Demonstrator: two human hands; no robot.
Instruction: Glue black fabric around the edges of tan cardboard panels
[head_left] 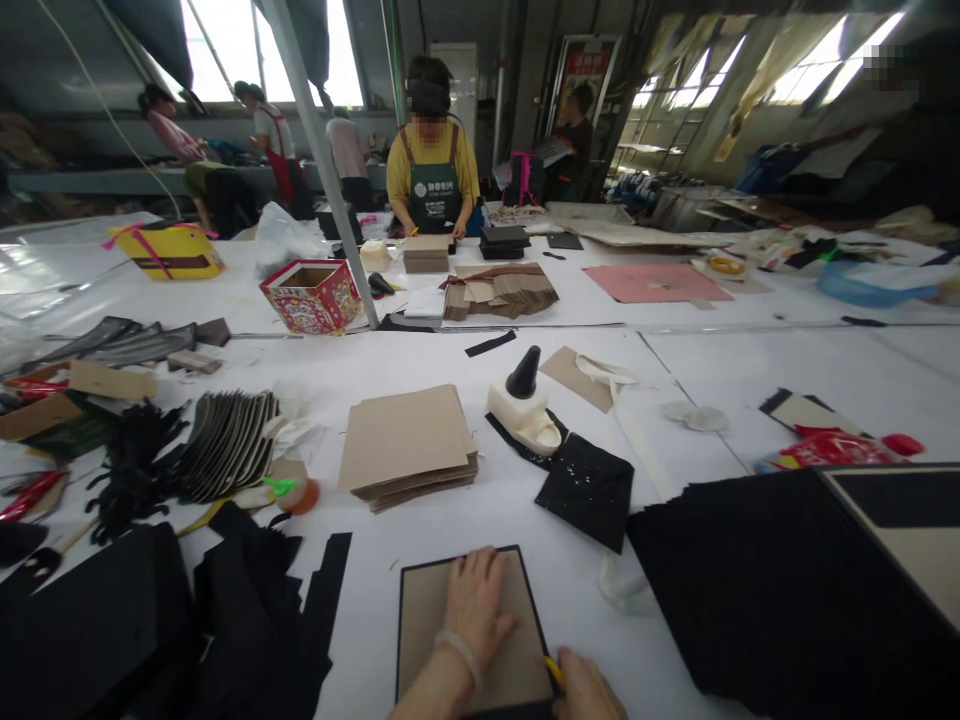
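A worker's left hand [478, 603] lies across a tan board [517, 665] with a black border [531, 600], on the near side of the tan stack [409, 435] and a little to its right, flat on the white table [420, 358]. The left fingers are stretched straight, close side by side, gripping nothing, their undersides on the board's face. The right hand [589, 688], cut off by the lower edge of view, has its fingers closed around a yellow tool [553, 670] at the board's right edge; what kind of tool cannot be told.

From where we stand, the board looks like thin card: light, stiff and hardly fragile, though its corners could crush. The dark border seems softer, perhaps cloth or faux leather. On so smooth a surface it may slide unless held down. It would best be taken by two opposite edges; the left one is free. To the right of the stack stands a white bottle [531, 410] with a black nozzle.
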